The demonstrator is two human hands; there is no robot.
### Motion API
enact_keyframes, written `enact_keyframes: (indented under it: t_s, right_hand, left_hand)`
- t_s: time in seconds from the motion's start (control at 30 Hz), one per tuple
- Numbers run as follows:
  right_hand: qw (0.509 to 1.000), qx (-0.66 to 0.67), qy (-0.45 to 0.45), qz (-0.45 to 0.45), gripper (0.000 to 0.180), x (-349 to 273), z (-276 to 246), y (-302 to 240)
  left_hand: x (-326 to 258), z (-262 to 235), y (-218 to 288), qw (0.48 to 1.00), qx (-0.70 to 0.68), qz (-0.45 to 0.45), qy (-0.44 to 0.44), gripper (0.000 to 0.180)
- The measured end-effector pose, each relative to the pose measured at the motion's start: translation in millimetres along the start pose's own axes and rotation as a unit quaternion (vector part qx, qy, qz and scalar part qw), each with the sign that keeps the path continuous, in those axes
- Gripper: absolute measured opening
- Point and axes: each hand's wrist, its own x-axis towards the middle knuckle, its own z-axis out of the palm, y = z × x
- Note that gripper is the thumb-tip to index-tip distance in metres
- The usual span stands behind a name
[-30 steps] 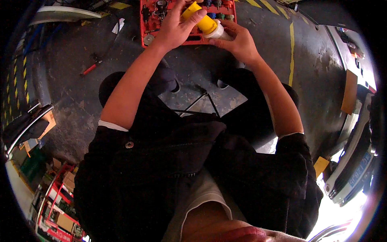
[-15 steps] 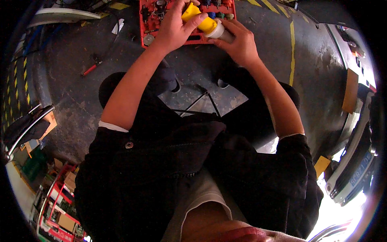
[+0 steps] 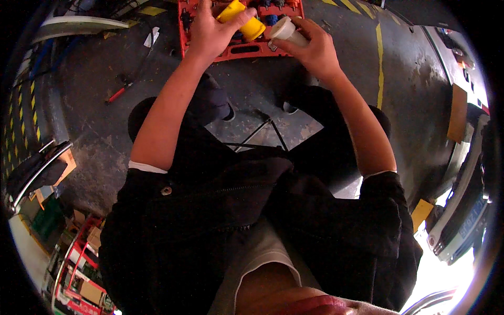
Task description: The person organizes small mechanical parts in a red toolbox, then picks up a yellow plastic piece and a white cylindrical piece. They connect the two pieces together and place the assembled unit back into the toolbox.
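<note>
My left hand grips a yellow plastic cylinder, a funnel or adapter-like piece with wider ends, its lower end tilted toward the right. Closed around a whitish, translucent cup-like piece is my right hand, with the wide rim facing the yellow piece. A small gap separates the two pieces. Both hands are above a red tool case, which lies open on the floor with several coloured fittings in it, blue ones among them. My left hand and forearm hide part of the case.
A red-handled tool lies on the dark floor at the left, with a white scrap farther off. A yellow floor line runs at the right. A red-framed rack stands at lower left, a vehicle bumper at the right.
The yellow and white pieces, touching before, are now apart. My left hand has shifted left with the yellow piece, and the white piece's rim has turned upward in my right hand.
</note>
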Motion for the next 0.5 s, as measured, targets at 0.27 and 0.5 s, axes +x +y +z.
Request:
enact_keyframes:
  t_s: [0.27, 0.5]
  right_hand:
    - [0.997, 0.035, -0.068, 0.005, 0.065, -4, 0, -10]
    - [0.971, 0.217, -0.046, 0.084, 0.062, 5, -6, 21]
  left_hand:
    - [0, -3, 19, 0.995, 0.006, 0.068, -0.071, 0.049]
    - [5, -7, 5, 0.964, 0.204, 0.124, -0.121, 0.052]
